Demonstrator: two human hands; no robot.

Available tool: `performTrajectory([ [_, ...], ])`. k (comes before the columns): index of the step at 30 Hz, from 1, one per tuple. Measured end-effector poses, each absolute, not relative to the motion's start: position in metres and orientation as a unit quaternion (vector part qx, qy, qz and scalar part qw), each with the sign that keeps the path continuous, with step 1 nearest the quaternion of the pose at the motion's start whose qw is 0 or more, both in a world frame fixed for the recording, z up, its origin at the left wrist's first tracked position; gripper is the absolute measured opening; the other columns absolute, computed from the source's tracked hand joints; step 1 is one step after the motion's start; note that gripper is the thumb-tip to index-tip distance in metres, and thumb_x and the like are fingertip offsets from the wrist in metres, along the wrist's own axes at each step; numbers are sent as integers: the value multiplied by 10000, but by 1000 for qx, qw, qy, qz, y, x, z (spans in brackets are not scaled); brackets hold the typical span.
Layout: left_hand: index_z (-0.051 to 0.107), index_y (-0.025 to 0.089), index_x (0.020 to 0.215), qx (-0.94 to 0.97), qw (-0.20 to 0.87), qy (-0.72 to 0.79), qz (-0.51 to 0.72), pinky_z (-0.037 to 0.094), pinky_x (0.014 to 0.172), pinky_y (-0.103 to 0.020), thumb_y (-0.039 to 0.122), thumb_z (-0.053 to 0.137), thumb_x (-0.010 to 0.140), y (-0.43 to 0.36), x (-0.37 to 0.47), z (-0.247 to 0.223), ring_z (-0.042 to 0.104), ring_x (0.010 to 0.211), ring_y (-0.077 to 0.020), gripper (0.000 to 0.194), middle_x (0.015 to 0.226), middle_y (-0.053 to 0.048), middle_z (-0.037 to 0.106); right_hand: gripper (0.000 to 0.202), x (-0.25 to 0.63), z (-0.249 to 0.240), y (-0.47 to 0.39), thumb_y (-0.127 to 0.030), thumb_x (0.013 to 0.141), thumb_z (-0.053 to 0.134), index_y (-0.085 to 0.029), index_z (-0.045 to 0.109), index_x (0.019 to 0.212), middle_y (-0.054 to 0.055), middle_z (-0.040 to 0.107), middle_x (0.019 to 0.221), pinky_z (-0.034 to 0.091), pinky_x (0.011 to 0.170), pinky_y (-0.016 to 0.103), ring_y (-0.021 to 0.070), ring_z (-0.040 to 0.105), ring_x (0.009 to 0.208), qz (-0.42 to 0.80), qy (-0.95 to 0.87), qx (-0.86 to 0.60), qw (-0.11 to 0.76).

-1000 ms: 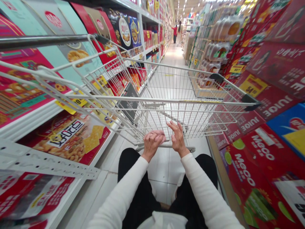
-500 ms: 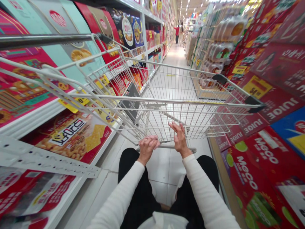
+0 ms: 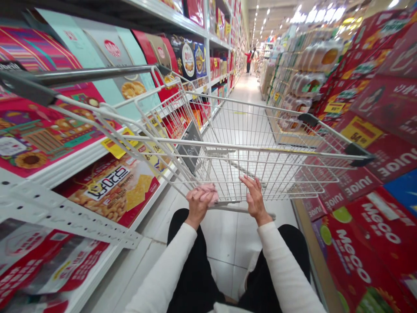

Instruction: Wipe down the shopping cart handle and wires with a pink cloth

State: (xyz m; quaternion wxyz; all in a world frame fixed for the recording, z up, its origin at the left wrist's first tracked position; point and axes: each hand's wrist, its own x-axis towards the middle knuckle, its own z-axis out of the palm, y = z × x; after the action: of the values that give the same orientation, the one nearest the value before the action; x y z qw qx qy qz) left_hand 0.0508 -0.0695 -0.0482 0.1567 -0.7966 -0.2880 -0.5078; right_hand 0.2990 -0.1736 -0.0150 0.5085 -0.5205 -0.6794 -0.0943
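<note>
A wire shopping cart (image 3: 234, 150) stands sideways across the aisle before me, its black handle at the upper left. My left hand (image 3: 197, 204) is closed round a crumpled pink cloth (image 3: 210, 191), close to the lower left part of the basket. With fingers spread and raised, my right hand (image 3: 256, 200) is at the basket's lower wires; whether it touches them I cannot tell. Through the wires the basket shows no goods. A grey panel (image 3: 190, 148) is fixed at its handle end.
Shelves of boxed snacks (image 3: 122, 187) line the left, with a perforated metal upright (image 3: 65, 217) close by. Stacked red drink cartons (image 3: 358, 234) stand on the right, bottle packs (image 3: 312, 61) behind them. Far down the aisle are people (image 3: 250, 58).
The view has tilted up and turned slightly left, so more of the cart's handle and the shelves shows. Both hands keep nearly the same pose beside the basket.
</note>
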Motion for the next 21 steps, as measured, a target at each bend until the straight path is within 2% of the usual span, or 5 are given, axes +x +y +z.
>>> performTrajectory([
  [4, 754, 293, 924, -692, 201, -350, -598, 420, 1017, -467, 309, 716, 910, -44, 41, 9, 448, 1120, -271, 44, 1029, -79, 476, 538, 300, -12, -176, -290, 1032, 243, -214, 463, 1518, 97, 645, 1462, 292, 1271, 540, 238, 525, 1461, -86, -682, -517, 510],
  [7, 732, 245, 976, -633, 185, -397, -638, 426, 1036, -486, 344, 605, 974, -36, 41, 46, 454, 1145, -266, 161, 1091, -85, 437, 534, 299, -11, -176, -274, 1033, 247, -226, 456, 1522, 93, 648, 1458, 314, 1256, 542, 239, 544, 1442, -90, -680, -520, 509],
  [12, 730, 260, 987, -702, 218, -306, -605, 448, 957, -400, 294, 569, 993, -53, 47, 44, 481, 1064, -227, 164, 1067, -73, 462, 516, 278, 1, -177, -212, 993, 364, -227, 489, 1493, 91, 709, 1342, 379, 1192, 562, 277, 596, 1368, -181, -649, -534, 511],
  [18, 730, 277, 1043, -690, 236, -320, -605, 414, 1030, -458, 328, 609, 976, -42, 36, 70, 475, 1095, -247, 147, 1091, -73, 476, 602, 229, 93, -162, -216, 941, 489, -258, 442, 1541, 109, 607, 1490, 265, 1251, 628, 365, 473, 1478, -289, -605, -514, 535],
  [21, 710, 271, 1050, -671, 262, -304, -624, 400, 1066, -472, 322, 622, 970, -32, 32, 95, 448, 1124, -251, 130, 1113, -75, 452, 636, 213, 139, -141, -245, 967, 456, -240, 348, 1593, 107, 575, 1519, 256, 1280, 599, 332, 457, 1496, -263, -643, -498, 519],
])
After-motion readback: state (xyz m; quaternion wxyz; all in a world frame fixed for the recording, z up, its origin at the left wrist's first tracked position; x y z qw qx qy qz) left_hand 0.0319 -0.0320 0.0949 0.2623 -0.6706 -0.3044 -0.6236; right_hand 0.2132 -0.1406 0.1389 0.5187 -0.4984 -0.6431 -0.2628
